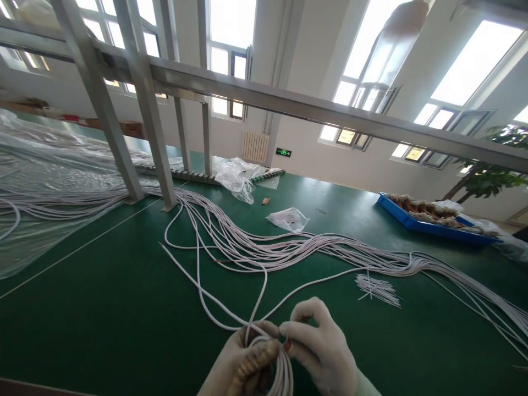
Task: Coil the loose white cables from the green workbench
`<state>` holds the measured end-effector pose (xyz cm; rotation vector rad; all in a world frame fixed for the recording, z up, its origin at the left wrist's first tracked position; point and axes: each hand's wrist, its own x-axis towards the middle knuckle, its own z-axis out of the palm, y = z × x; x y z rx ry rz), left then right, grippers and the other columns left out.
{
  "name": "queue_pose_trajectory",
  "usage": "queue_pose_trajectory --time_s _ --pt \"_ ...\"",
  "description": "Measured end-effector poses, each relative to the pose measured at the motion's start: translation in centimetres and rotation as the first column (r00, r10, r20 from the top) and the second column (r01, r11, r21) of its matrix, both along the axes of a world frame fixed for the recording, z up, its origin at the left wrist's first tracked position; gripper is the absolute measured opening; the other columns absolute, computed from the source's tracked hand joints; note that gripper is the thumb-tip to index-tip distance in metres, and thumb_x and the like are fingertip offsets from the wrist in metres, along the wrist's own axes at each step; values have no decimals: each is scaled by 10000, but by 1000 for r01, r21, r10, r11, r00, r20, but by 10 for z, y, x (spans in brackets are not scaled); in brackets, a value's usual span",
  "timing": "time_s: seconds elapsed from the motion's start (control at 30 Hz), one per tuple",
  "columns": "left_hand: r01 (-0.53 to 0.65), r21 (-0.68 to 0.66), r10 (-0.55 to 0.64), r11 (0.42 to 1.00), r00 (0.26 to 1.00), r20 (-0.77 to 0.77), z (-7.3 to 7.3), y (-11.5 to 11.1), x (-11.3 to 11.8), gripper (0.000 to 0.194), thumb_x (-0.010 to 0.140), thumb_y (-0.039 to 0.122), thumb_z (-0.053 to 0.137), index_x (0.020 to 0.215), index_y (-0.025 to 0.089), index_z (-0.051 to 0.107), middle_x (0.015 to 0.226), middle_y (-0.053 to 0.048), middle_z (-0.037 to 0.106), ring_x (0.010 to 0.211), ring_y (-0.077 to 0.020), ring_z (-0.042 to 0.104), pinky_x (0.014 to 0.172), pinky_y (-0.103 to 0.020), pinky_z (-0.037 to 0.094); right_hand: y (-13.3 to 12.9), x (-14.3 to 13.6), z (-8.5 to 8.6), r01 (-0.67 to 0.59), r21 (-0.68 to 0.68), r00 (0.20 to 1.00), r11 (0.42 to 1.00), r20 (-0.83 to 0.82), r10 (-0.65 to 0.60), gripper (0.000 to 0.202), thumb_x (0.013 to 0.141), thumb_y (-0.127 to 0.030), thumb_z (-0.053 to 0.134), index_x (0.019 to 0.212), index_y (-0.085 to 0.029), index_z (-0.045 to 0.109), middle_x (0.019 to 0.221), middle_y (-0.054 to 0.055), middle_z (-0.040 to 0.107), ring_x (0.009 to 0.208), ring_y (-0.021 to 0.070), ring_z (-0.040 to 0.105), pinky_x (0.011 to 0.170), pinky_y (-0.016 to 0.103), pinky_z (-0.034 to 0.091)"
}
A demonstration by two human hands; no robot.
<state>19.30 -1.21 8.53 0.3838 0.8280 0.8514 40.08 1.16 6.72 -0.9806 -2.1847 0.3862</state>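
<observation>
I am coiling a white cable on the green bench; both gloved hands are pinched together on the coil. My left hand grips the loops, my right hand at three o'clock pinches near a red spot. Next, I judge, another loop wants gathering from the loose bundle at twelve o'clock.
</observation>
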Motion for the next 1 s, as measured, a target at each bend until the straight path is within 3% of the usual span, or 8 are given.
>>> queue_pose_trajectory --time_s 0.2,0.33,0.4,0.47,0.53,0.67,0.8,1.0 --pt "71 53 -76 996 993 94 -17 10 6 433 592 336 967 891 153 713 751 -13 668 728 -198 624 767 -362 491 5 5 5 -100 -38 969 994 224 106 85 927 -242 497 845 -256 514 921 44 565 829 235 471 684 392 422" --pt "115 96 -107 989 991 -78 -1 9 10 433 596 348 948 923 177 722 885 -55 731 937 -303 675 872 -445 520 4 -1 18 -63 -341 978 938 165 125 183 926 -268 429 746 -230 422 758 -1 500 748 197 450 817 447 400" --pt "174 198 -104 965 941 -321 8 6 13 285 707 322 855 943 214 739 961 -60 751 1001 -322 680 917 -463 511 4 -9 18 74 -612 996 787 90 -24 232 886 -295 448 670 -233 389 674 -22 429 678 176 428 722 377 387" --pt "254 311 -52 916 843 -536 13 3 15 139 806 302 739 934 255 765 1039 -57 762 1031 -314 681 951 -452 494 3 -15 15 144 -809 986 569 67 -155 240 844 -308 466 622 -238 404 599 -39 386 596 156 395 589 315 327" --pt "274 343 -18 899 804 -594 12 2 15 115 832 324 715 910 261 772 1044 -56 762 1017 -305 684 939 -433 495 2 -17 13 135 -872 978 470 42 -202 247 851 -328 460 624 -233 439 573 -42 398 560 147 392 541 291 304" --pt "111 137 -71 984 959 -273 1 8 9 412 664 418 910 955 199 718 841 -36 742 836 -262 681 799 -395 518 -1 -2 22 19 -776 982 630 -104 -158 335 959 -497 483 804 -207 545 724 -16 499 659 167 463 610 299 390" --pt "53 21 -54 998 998 17 -6 11 5 626 587 382 979 1077 150 666 725 -7 720 662 -187 628 720 -349 470 4 16 30 -109 -548 987 829 -159 26 233 988 -434 533 1045 -232 634 970 38 551 846 210 542 738 348 480" --pt "86 31 -86 996 996 -17 4 8 7 886 500 397 1009 1248 117 623 821 -44 717 845 -260 655 863 -417 494 6 15 36 -186 -383 975 905 40 218 174 1024 -304 470 977 -254 630 970 36 555 858 203 537 745 350 460"
